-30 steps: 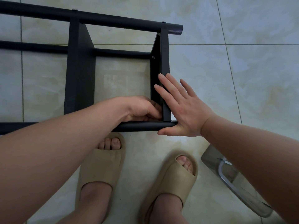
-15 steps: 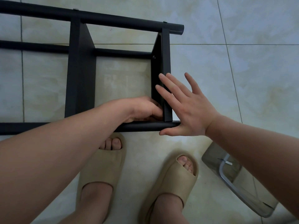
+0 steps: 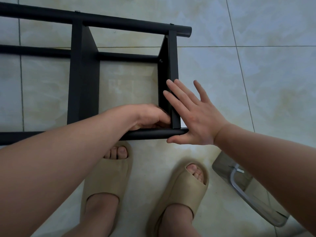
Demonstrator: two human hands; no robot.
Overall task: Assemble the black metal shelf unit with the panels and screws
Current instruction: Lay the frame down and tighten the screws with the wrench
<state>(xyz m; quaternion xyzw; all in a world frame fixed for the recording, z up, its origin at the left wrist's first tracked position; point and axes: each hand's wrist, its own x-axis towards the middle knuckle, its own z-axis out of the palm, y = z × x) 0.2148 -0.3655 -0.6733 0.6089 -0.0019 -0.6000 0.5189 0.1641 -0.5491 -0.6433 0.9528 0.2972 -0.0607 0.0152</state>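
Black shelf unit [image 3: 85,79] lies on its side on the tile floor [image 3: 256,82], two panels already between the tubes, a screw [image 3: 160,61] visible in end panel [image 3: 168,79]. Left hand [image 3: 150,117] fingers curled at the near-tube [image 3: 150,133] corner joint, pinched item hidden; likely screwing. Right hand [image 3: 193,115] flat, fingers spread, bracing the panel. More likely left to do.

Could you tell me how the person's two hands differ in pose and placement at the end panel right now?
The left hand is curled inside the frame at the end panel's lower corner; the right hand is flat, fingers spread, against the panel's outer side. The left hand's fingertips are hidden; the right's show. Both touch the same panel.
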